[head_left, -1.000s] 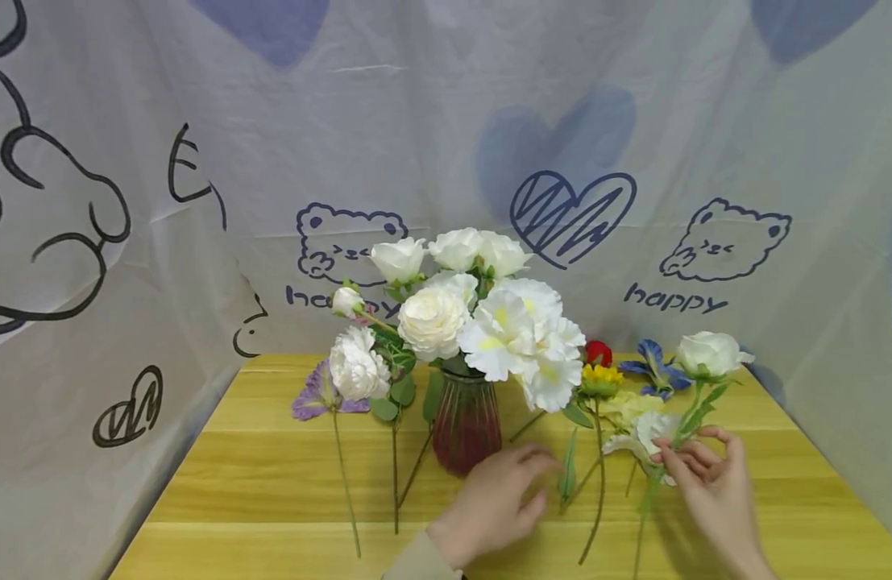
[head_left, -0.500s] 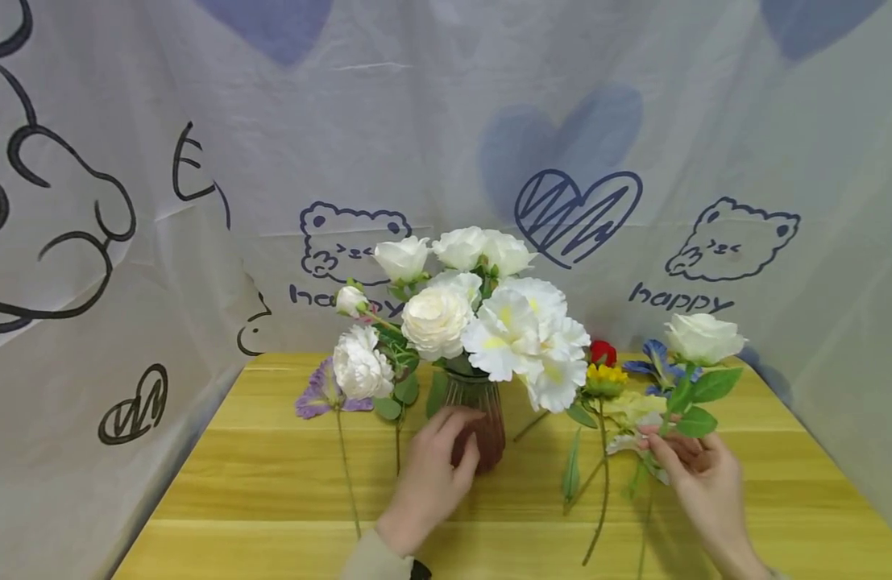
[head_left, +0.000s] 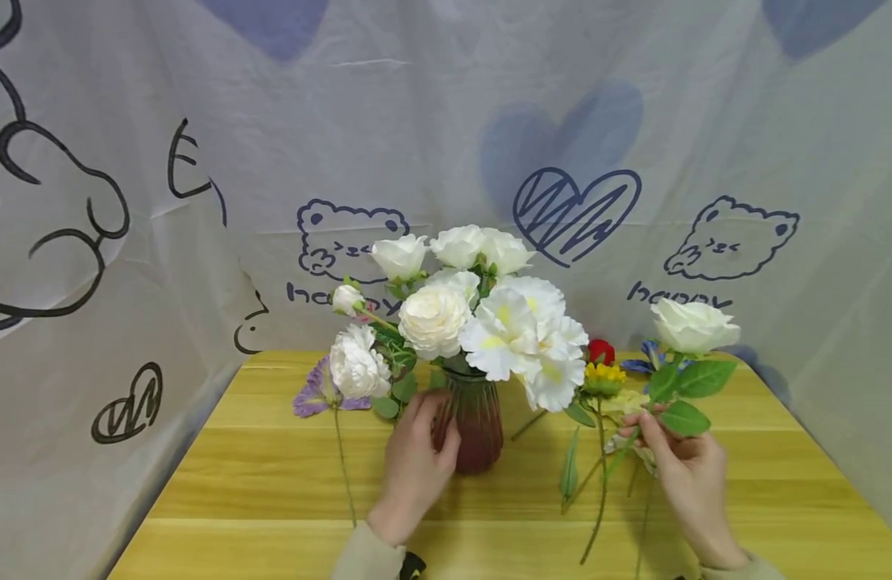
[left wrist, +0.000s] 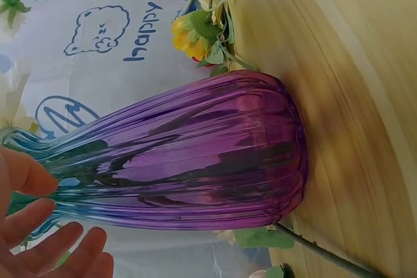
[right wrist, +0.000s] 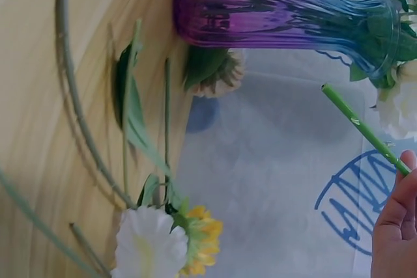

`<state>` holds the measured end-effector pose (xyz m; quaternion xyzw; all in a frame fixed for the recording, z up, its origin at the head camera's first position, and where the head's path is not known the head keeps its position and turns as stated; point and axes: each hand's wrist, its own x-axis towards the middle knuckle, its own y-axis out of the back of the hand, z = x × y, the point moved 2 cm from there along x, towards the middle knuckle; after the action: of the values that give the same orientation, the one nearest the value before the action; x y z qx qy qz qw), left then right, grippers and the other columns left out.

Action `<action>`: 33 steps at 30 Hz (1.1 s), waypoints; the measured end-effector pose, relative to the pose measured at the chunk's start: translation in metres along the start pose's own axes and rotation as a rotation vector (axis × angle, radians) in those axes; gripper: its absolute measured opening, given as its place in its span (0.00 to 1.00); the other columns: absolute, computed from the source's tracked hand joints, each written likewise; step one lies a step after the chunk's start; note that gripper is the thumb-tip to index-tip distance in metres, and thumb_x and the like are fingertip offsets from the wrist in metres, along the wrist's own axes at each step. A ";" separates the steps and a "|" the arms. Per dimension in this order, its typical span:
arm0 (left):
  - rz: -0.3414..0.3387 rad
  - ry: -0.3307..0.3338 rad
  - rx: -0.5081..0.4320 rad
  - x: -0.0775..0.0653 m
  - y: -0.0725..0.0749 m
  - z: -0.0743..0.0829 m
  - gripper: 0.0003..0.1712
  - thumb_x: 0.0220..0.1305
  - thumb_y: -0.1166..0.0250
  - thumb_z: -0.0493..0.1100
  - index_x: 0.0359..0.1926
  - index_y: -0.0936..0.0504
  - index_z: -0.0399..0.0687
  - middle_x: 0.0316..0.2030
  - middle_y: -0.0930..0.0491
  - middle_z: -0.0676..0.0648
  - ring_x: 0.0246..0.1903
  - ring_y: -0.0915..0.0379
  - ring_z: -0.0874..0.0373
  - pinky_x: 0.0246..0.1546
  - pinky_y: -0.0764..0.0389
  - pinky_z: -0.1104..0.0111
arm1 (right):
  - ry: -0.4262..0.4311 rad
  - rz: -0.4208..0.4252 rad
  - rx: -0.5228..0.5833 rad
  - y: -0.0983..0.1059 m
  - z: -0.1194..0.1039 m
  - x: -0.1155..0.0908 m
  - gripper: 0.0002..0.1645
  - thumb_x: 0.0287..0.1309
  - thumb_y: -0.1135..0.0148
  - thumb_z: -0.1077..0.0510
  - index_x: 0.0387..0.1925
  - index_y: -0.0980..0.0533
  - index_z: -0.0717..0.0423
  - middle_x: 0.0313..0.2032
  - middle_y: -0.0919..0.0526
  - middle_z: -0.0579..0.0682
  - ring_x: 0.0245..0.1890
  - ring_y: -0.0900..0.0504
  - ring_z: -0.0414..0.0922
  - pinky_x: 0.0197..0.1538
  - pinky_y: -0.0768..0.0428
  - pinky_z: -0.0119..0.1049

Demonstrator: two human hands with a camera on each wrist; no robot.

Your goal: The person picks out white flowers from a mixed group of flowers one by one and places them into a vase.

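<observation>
A ribbed glass vase (head_left: 480,435), blue-green at the neck and purple below (left wrist: 195,161), stands upright with white flowers in it. My left hand (head_left: 415,463) is at its left side. In the left wrist view the thumb (left wrist: 29,175) overlaps the neck, while the other fingers are spread and loosely bent, tips showing. With thumb and fingers, my right hand (head_left: 686,475) pinches the green stem of a white rose (head_left: 695,326), held upright above the table. In the right wrist view the stem's cut end (right wrist: 326,88) points toward the vase, apart from it.
Right of the vase lie a sunflower (head_left: 603,379), a red flower (head_left: 600,351), a blue flower (head_left: 643,358) and pale blooms (head_left: 625,404). A purple flower (head_left: 317,391) lies at left on the wooden table (head_left: 257,483). A printed cloth (head_left: 446,121) hangs behind.
My left hand has moved from in front of the vase to its left side and upward. My right hand has lifted the white rose and shifted slightly left with it.
</observation>
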<state>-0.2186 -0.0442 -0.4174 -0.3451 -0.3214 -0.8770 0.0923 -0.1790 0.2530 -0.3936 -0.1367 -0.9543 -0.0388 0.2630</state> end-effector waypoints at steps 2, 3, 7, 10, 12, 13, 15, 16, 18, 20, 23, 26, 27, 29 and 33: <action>-0.003 0.002 -0.002 -0.001 0.001 0.000 0.19 0.57 0.38 0.35 0.51 0.23 0.41 0.52 0.24 0.41 0.48 0.24 0.47 0.45 0.20 0.55 | 0.017 -0.002 0.019 -0.002 -0.002 0.000 0.08 0.62 0.50 0.74 0.41 0.31 0.79 0.33 0.16 0.53 0.30 0.16 0.44 0.32 0.19 0.27; -0.008 0.006 -0.004 -0.001 0.001 0.000 0.19 0.57 0.38 0.35 0.52 0.23 0.41 0.53 0.24 0.41 0.49 0.25 0.47 0.46 0.20 0.55 | 0.024 -0.003 0.031 -0.003 -0.003 0.000 0.07 0.62 0.50 0.74 0.40 0.31 0.79 0.33 0.16 0.54 0.30 0.16 0.44 0.32 0.19 0.28; -0.031 0.030 -0.017 -0.001 0.003 0.000 0.20 0.58 0.39 0.36 0.53 0.23 0.41 0.54 0.24 0.40 0.50 0.25 0.47 0.47 0.21 0.55 | 0.081 -0.016 0.071 -0.007 -0.006 0.001 0.07 0.62 0.51 0.75 0.39 0.30 0.80 0.32 0.17 0.56 0.30 0.17 0.44 0.32 0.19 0.28; -0.046 0.050 -0.035 -0.001 0.003 0.001 0.20 0.58 0.38 0.36 0.53 0.23 0.42 0.51 0.21 0.42 0.48 0.24 0.49 0.46 0.20 0.57 | 0.151 -0.034 0.123 -0.010 -0.011 0.003 0.07 0.60 0.51 0.77 0.38 0.29 0.82 0.33 0.17 0.57 0.31 0.17 0.44 0.33 0.18 0.28; -0.049 0.057 -0.051 -0.001 0.002 0.001 0.20 0.58 0.38 0.36 0.53 0.24 0.43 0.50 0.20 0.43 0.46 0.22 0.51 0.45 0.20 0.58 | 0.216 -0.054 0.167 -0.012 -0.014 0.004 0.07 0.58 0.52 0.80 0.37 0.29 0.84 0.33 0.17 0.58 0.32 0.17 0.44 0.33 0.18 0.28; -0.049 0.058 -0.058 -0.001 0.002 0.002 0.21 0.58 0.38 0.35 0.54 0.24 0.43 0.49 0.20 0.43 0.45 0.22 0.51 0.44 0.19 0.59 | 0.247 -0.063 0.187 -0.013 -0.015 0.004 0.07 0.57 0.52 0.82 0.37 0.29 0.84 0.33 0.17 0.59 0.32 0.17 0.45 0.34 0.18 0.28; -0.044 0.056 -0.071 -0.001 0.002 0.003 0.21 0.57 0.38 0.35 0.53 0.24 0.43 0.48 0.19 0.42 0.44 0.21 0.52 0.43 0.19 0.60 | 0.292 -0.069 0.196 -0.016 -0.018 0.005 0.08 0.55 0.52 0.83 0.37 0.29 0.84 0.33 0.17 0.60 0.33 0.16 0.45 0.35 0.18 0.28; -0.042 0.049 -0.074 -0.001 0.002 0.004 0.21 0.57 0.38 0.34 0.53 0.24 0.42 0.47 0.19 0.42 0.43 0.21 0.51 0.43 0.18 0.60 | 0.310 -0.068 0.199 -0.017 -0.019 0.006 0.08 0.55 0.53 0.84 0.37 0.29 0.85 0.33 0.17 0.60 0.33 0.16 0.45 0.35 0.18 0.29; -0.037 0.039 -0.072 -0.001 0.001 0.005 0.21 0.56 0.38 0.34 0.54 0.24 0.42 0.45 0.18 0.41 0.40 0.20 0.53 0.40 0.17 0.62 | 0.339 -0.071 0.218 -0.020 -0.022 0.007 0.09 0.53 0.53 0.85 0.37 0.29 0.86 0.32 0.18 0.62 0.33 0.16 0.47 0.36 0.17 0.29; -0.039 0.033 -0.065 -0.002 0.000 0.006 0.21 0.57 0.38 0.34 0.54 0.23 0.41 0.39 0.16 0.42 0.33 0.19 0.56 0.32 0.17 0.66 | 0.356 -0.075 0.226 -0.023 -0.026 0.009 0.10 0.53 0.54 0.85 0.37 0.29 0.86 0.32 0.18 0.63 0.33 0.16 0.47 0.36 0.17 0.29; -0.054 0.034 -0.051 -0.005 -0.001 0.008 0.22 0.57 0.39 0.34 0.55 0.24 0.39 0.24 0.19 0.47 0.17 0.29 0.65 0.16 0.26 0.75 | 0.378 -0.088 0.237 -0.028 -0.031 0.011 0.10 0.52 0.54 0.86 0.37 0.30 0.86 0.32 0.18 0.64 0.33 0.16 0.47 0.36 0.18 0.29; -0.066 0.032 -0.029 -0.008 -0.003 0.009 0.25 0.57 0.38 0.35 0.57 0.25 0.39 0.13 0.31 0.53 0.09 0.45 0.69 0.07 0.41 0.79 | 0.407 -0.089 0.230 -0.035 -0.038 0.013 0.11 0.52 0.54 0.86 0.37 0.29 0.85 0.33 0.18 0.64 0.34 0.17 0.47 0.37 0.18 0.29; -0.063 0.028 -0.021 -0.009 -0.003 0.009 0.25 0.56 0.38 0.35 0.58 0.25 0.39 0.13 0.31 0.53 0.09 0.47 0.70 0.07 0.42 0.80 | 0.419 -0.090 0.236 -0.037 -0.040 0.014 0.10 0.52 0.54 0.86 0.37 0.29 0.85 0.33 0.18 0.64 0.34 0.17 0.47 0.37 0.18 0.29; -0.054 0.023 -0.005 -0.010 -0.003 0.009 0.27 0.55 0.37 0.35 0.58 0.25 0.40 0.14 0.30 0.52 0.09 0.49 0.71 0.07 0.43 0.80 | 0.445 -0.093 0.259 -0.042 -0.044 0.014 0.11 0.51 0.54 0.87 0.38 0.30 0.86 0.33 0.18 0.64 0.34 0.17 0.47 0.37 0.18 0.29; -0.033 0.019 0.017 -0.011 -0.003 0.009 0.28 0.53 0.36 0.35 0.58 0.25 0.40 0.15 0.29 0.53 0.09 0.48 0.71 0.08 0.43 0.79 | 0.488 -0.099 0.338 -0.052 -0.053 0.017 0.12 0.53 0.57 0.87 0.40 0.32 0.88 0.33 0.19 0.63 0.33 0.17 0.48 0.36 0.17 0.30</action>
<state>-0.2067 -0.0366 -0.4210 -0.3307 -0.3336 -0.8788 0.0838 -0.1810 0.1997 -0.3394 -0.0309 -0.8613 0.0763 0.5014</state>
